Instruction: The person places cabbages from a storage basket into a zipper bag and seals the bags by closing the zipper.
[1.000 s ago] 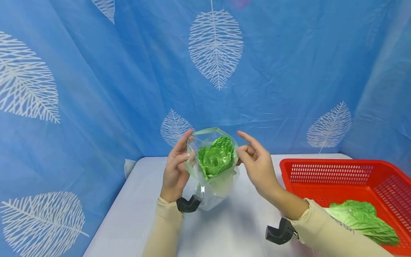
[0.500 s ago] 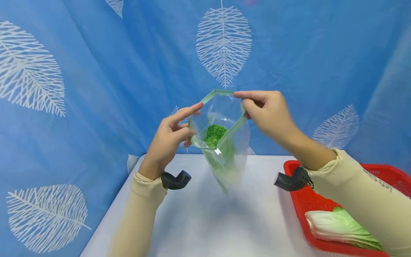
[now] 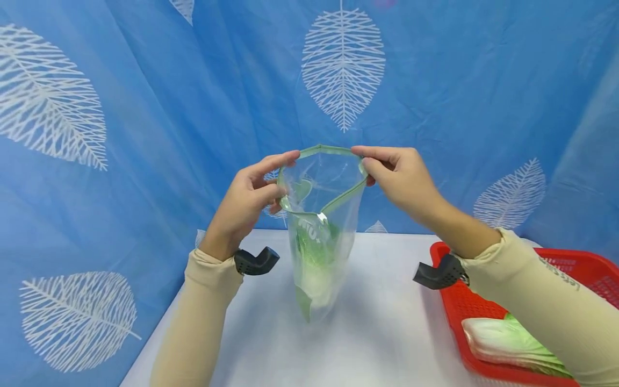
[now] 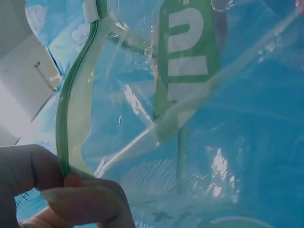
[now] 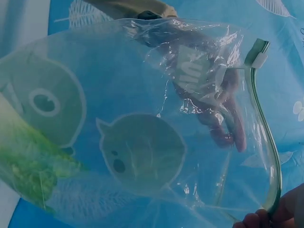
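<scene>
At the left, a cream sleeve [image 3: 195, 322] ends at a black wrist-worn camera [image 3: 256, 262], and beyond it the left hand [image 3: 242, 201] pinches the left side of the zip bag's [image 3: 329, 172] mouth between thumb and fingers, the index finger reaching along the rim. The bag hangs between the hands, in front of a blue leaf-patterned curtain [image 3: 232, 80] and over a white table [image 3: 377, 333]; whether its lower corner touches the tabletop, I cannot tell. It is clear, glossy plastic, creased in places, its mouth spread into an angular opening edged with a pale green zip strip [image 3: 344, 197]. A white slider [image 3: 321, 217] sits at the near corner of that opening. White letters stand on a green printed panel [image 4: 187, 61], and round green cartoon shapes [image 5: 145, 154] decorate the film. Inside, low down, is a Chinese cabbage [image 3: 316, 269] — pale base downward, green leaves above. The right hand [image 3: 403, 174] pinches the opposite side of the rim, its index finger straight along the edge. Farther right come another black wrist-worn camera [image 3: 439, 271], the other cream sleeve [image 3: 537, 306] and a red plastic basket [image 3: 448, 314], where a second Chinese cabbage [image 3: 508, 341] lies partly hidden under the forearm.
</scene>
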`<state>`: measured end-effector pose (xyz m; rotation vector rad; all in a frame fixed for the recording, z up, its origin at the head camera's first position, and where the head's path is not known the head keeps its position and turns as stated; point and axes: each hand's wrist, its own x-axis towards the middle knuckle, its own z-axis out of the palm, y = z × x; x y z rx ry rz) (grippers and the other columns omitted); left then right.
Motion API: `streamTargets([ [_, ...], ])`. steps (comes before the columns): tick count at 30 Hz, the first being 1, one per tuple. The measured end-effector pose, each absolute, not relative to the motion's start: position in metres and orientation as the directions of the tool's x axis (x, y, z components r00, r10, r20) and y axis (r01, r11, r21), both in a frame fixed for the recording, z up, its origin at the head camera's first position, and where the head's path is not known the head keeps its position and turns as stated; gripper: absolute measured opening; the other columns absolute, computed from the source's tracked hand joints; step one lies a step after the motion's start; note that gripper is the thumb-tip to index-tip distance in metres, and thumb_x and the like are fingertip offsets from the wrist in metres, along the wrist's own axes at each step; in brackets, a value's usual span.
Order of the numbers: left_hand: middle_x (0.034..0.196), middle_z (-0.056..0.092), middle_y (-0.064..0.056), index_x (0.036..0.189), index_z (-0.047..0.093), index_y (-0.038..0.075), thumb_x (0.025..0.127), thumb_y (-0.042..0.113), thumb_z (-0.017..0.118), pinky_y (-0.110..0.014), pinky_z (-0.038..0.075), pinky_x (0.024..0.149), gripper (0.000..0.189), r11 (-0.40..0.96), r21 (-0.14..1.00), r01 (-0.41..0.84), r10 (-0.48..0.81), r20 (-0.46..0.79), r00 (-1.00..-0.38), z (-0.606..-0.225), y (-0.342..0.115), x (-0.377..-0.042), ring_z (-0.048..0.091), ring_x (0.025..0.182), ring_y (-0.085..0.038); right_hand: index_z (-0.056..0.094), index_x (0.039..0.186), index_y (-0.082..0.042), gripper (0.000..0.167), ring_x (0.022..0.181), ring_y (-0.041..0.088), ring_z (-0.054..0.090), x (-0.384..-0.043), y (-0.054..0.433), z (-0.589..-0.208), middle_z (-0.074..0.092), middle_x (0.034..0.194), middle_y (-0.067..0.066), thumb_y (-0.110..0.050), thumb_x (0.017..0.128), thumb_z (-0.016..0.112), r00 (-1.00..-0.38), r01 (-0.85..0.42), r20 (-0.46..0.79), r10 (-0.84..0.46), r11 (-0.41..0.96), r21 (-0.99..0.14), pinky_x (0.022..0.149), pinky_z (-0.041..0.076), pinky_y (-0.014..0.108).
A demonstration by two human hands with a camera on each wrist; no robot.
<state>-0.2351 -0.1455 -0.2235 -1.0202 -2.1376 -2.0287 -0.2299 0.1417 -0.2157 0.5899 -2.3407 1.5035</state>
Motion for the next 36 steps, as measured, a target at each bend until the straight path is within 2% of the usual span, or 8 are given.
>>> streamTargets([
  [6, 0.142, 0.050, -0.005, 0.151, 0.054, 0.019, 0.095, -0.004, 0.053, -0.032, 0.038, 0.056, 0.061, 0.103, 0.877, 0.469, 0.395, 0.396, -0.829, -0.202, -0.164, -0.249, 0.040, 0.060, -0.021, 0.053, 0.151, -0.013, 0.050, 0.093, 0.026, 0.068, -0.246, 0.123, -0.234, 0.065, 0.113, 0.012, -0.016, 0.102, 0.064, -0.870, -0.462, 0.370, -0.325, 0.278, -0.842, 0.081, 0.056, 0.031],
  [11, 0.144, 0.048, -0.002, 0.152, 0.052, 0.023, 0.096, -0.004, 0.052, -0.031, 0.040, 0.055, 0.062, 0.280, 0.837, 0.469, 0.393, 0.346, -0.852, -0.195, -0.187, -0.246, 0.039, 0.060, -0.022, 0.053, 0.150, -0.013, 0.053, 0.094, 0.030, 0.070, -0.252, 0.089, -0.275, 0.063, 0.108, 0.012, -0.015, 0.100, 0.068, -0.889, -0.370, 0.284, -0.360, 0.197, -0.908, 0.086, 0.057, 0.034],
  [14, 0.148, 0.044, -0.003, 0.155, 0.047, 0.020, 0.094, -0.005, 0.052, -0.030, 0.045, 0.056, 0.066, 0.394, 0.776, 0.492, 0.478, 0.284, -0.831, -0.213, -0.184, -0.238, 0.048, 0.071, -0.023, 0.050, 0.153, -0.015, 0.056, 0.094, 0.028, 0.071, -0.245, 0.085, -0.303, 0.062, 0.107, 0.012, -0.016, 0.100, 0.067, -0.914, -0.299, 0.203, -0.351, 0.248, -0.922, 0.088, 0.057, 0.037],
  [16, 0.147, 0.042, -0.006, 0.157, 0.043, 0.016, 0.092, -0.005, 0.052, -0.030, 0.047, 0.055, 0.069, 0.425, 0.752, 0.504, 0.549, 0.229, -0.804, -0.238, -0.172, -0.237, 0.051, 0.076, -0.025, 0.048, 0.154, -0.011, 0.059, 0.091, 0.024, 0.070, -0.238, 0.090, -0.325, 0.062, 0.107, 0.011, -0.013, 0.098, 0.068, -0.930, -0.274, 0.158, -0.330, 0.341, -0.899, 0.081, 0.058, 0.036],
  [20, 0.147, 0.040, -0.012, 0.158, 0.041, 0.010, 0.090, -0.007, 0.049, -0.032, 0.047, 0.051, 0.070, 0.384, 0.804, 0.454, 0.619, 0.141, -0.773, -0.303, -0.142, -0.237, 0.050, 0.070, -0.022, 0.049, 0.150, 0.002, 0.061, 0.081, 0.013, 0.065, -0.218, 0.102, -0.374, 0.061, 0.103, 0.005, -0.003, 0.092, 0.069, -0.955, -0.230, 0.082, -0.284, 0.544, -0.807, 0.065, 0.056, 0.029],
  [23, 0.151, 0.038, -0.011, 0.158, 0.039, 0.010, 0.090, -0.007, 0.047, -0.034, 0.047, 0.049, 0.071, 0.327, 0.857, 0.398, 0.652, 0.100, -0.751, -0.344, -0.127, -0.234, 0.044, 0.061, -0.019, 0.046, 0.150, 0.006, 0.067, 0.078, 0.012, 0.062, -0.199, 0.106, -0.407, 0.058, 0.099, 0.004, 0.001, 0.088, 0.072, -0.967, -0.175, 0.027, -0.255, 0.581, -0.795, 0.060, 0.054, 0.028],
  [30, 0.151, 0.041, -0.006, 0.156, 0.044, 0.011, 0.089, -0.006, 0.047, -0.037, 0.048, 0.048, 0.069, 0.226, 0.901, 0.371, 0.662, 0.138, -0.737, -0.380, -0.109, -0.231, 0.042, 0.062, -0.017, 0.022, 0.163, -0.013, 0.079, 0.085, 0.022, 0.066, -0.161, 0.100, -0.444, 0.064, 0.107, 0.008, -0.019, 0.098, 0.067, -0.990, 0.073, -0.104, -0.095, 0.279, -0.957, 0.070, 0.057, 0.036],
  [36, 0.151, 0.041, -0.012, 0.156, 0.045, 0.015, 0.087, -0.007, 0.048, -0.038, 0.050, 0.049, 0.072, 0.196, 0.896, 0.399, 0.690, 0.163, -0.705, -0.379, -0.099, -0.239, 0.044, 0.061, -0.015, 0.022, 0.164, -0.025, 0.075, 0.077, 0.022, 0.064, -0.152, 0.098, -0.460, 0.068, 0.094, 0.013, -0.013, 0.102, 0.063, -0.996, -0.053, 0.062, 0.058, 0.142, -0.988, 0.070, 0.059, 0.034],
])
